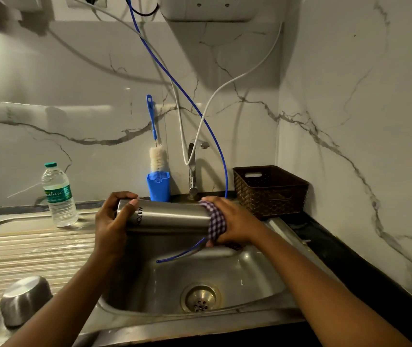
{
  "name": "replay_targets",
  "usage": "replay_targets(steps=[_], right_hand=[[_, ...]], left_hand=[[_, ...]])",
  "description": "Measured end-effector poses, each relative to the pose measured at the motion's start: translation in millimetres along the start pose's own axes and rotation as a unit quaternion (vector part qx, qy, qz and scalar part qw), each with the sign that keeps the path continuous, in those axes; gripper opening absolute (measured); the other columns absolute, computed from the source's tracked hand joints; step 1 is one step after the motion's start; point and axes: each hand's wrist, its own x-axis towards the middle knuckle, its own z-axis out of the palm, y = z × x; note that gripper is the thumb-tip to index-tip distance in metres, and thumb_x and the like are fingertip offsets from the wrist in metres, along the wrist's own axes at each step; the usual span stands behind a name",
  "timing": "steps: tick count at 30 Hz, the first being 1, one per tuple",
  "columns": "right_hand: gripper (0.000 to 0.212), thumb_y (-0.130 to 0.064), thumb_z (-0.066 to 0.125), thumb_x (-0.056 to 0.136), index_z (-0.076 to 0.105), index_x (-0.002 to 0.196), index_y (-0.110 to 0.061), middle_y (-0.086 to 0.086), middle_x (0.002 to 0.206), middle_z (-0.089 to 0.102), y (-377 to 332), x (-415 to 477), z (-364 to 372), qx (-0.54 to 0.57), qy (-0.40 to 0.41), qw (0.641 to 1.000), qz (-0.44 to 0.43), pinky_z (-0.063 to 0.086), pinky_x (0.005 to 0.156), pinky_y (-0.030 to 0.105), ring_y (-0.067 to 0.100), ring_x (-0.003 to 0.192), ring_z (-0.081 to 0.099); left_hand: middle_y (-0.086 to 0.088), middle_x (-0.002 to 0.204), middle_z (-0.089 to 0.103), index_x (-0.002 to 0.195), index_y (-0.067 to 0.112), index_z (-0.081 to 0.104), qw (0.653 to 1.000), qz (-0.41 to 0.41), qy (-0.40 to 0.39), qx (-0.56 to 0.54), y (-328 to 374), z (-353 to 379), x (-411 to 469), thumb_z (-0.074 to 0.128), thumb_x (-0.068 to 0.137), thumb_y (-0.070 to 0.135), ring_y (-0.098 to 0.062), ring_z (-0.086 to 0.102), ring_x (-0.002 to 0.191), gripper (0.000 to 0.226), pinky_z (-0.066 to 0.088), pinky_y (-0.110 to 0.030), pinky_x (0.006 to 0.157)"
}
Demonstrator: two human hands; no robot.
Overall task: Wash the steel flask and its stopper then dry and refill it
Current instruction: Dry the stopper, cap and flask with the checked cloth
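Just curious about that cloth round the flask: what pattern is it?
Purple-and-white check cloth, gripped by the right hand; head view shows it best.

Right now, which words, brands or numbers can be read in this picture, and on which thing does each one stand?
"MILTO": printed in dark capitals on the flask, running sideways; the next letter curves out of view.
"nature": in script on the green label of the bottle; the first letter is unclear.
The small print lower on that label is too blurred to read.
No other text is readable.
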Motion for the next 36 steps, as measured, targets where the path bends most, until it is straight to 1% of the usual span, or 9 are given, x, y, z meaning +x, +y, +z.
replay_targets(steps=[4, 8, 12, 15, 18, 22, 29, 32, 36], right_hand=[[0.089, -0.040, 0.084, 0.056, 0.039, 0.132, -0.035, -0.008, 0.128, 0.050, 11, 1, -4, 0.001, 0.045, 0.999, -0.013, 0.047, 0.096, 0.038, 0.012, 0.114, 0.051], [0.088, -0.042, 0.081, 0.058, 0.034, 0.132, -0.030, 0.001, 0.120, 0.054, 8, 4, 2, -0.120, 0.134, 0.981, -0.069, 0.054, 0.083, 0.042, 0.019, 0.107, 0.054], [0.074, -0.036, 0.075, 0.068, 0.038, 0.130, -0.019, 0.009, 0.108, 0.059, 10, 0, -1, -0.258, 0.254, 0.920, -0.154, 0.054, 0.068, 0.037, 0.024, 0.088, 0.057], [0.068, -0.032, 0.070, 0.074, 0.038, 0.132, -0.017, 0.010, 0.114, 0.057, 11, 1, 4, -0.296, 0.239, 0.908, -0.178, 0.052, 0.071, 0.038, 0.025, 0.094, 0.056], [0.079, -0.044, 0.074, 0.070, 0.037, 0.136, -0.023, 0.005, 0.122, 0.052, 8, 4, 7, -0.243, 0.155, 0.950, -0.117, 0.051, 0.082, 0.040, 0.022, 0.104, 0.053], [0.097, -0.048, 0.084, 0.055, 0.034, 0.136, -0.031, -0.005, 0.136, 0.042, 1, 0, 13, 0.023, -0.005, 0.998, 0.060, 0.040, 0.103, 0.039, 0.017, 0.123, 0.042], [0.099, -0.057, 0.074, 0.065, 0.021, 0.144, -0.028, 0.001, 0.143, 0.033, -36, 5, 23, -0.137, 0.030, 0.990, -0.010, 0.028, 0.109, 0.041, 0.021, 0.130, 0.032], [0.098, -0.052, 0.075, 0.067, 0.022, 0.144, -0.025, 0.004, 0.140, 0.038, -64, 9, 40, -0.142, 0.080, 0.984, -0.075, 0.033, 0.105, 0.043, 0.023, 0.127, 0.038], [0.102, -0.058, 0.075, 0.062, 0.019, 0.143, -0.032, -0.002, 0.139, 0.039, -41, 10, 26, -0.107, 0.040, 0.993, -0.035, 0.035, 0.105, 0.042, 0.020, 0.126, 0.040]], left_hand=[[0.002, 0.097, 0.057, 0.080, 0.041, 0.061, 0.998, -0.051, -0.011, -0.032, 0, -1, 3, 0.061, 0.062, 0.054, -0.022, 0.055, 0.088, 0.022, 0.049, -0.035, 0.064], [-0.016, 0.124, 0.049, 0.104, 0.035, 0.055, 0.980, -0.184, -0.025, -0.072, -5, -1, 8, 0.057, 0.079, 0.054, -0.031, 0.053, 0.103, 0.031, 0.050, -0.053, 0.085], [-0.013, 0.106, 0.048, 0.118, 0.026, 0.043, 0.933, -0.345, -0.034, -0.100, -5, -1, 16, 0.053, 0.087, 0.051, -0.034, 0.053, 0.097, 0.041, 0.050, -0.056, 0.080], [-0.013, 0.093, 0.052, 0.108, 0.019, 0.048, 0.912, -0.392, 0.011, -0.122, -5, 0, 19, 0.059, 0.085, 0.048, -0.028, 0.055, 0.082, 0.038, 0.053, -0.045, 0.064], [-0.015, 0.091, 0.056, 0.102, 0.017, 0.053, 0.934, -0.339, 0.057, -0.094, -8, 2, 18, 0.058, 0.089, 0.038, -0.026, 0.056, 0.078, 0.025, 0.051, -0.042, 0.064], [-0.010, 0.094, 0.058, 0.091, 0.017, 0.060, 0.993, -0.115, 0.019, 0.008, -8, 11, 4, 0.053, 0.093, 0.026, -0.019, 0.054, 0.083, 0.011, 0.045, -0.031, 0.068], [0.004, 0.090, 0.060, 0.097, 0.015, 0.058, 0.999, -0.018, -0.010, 0.038, -11, 16, -6, 0.061, 0.088, 0.026, -0.001, 0.057, 0.078, 0.014, 0.045, -0.012, 0.060], [0.010, 0.086, 0.064, 0.096, 0.017, 0.059, 0.996, 0.019, -0.068, 0.057, -11, 21, -12, 0.057, 0.071, 0.050, -0.001, 0.061, 0.078, 0.042, 0.047, -0.010, 0.063], [0.003, 0.092, 0.060, 0.096, 0.017, 0.058, 0.998, 0.036, -0.028, 0.034, -3, 12, -6, 0.053, 0.065, 0.054, 0.008, 0.057, 0.075, 0.049, 0.044, -0.005, 0.060]])
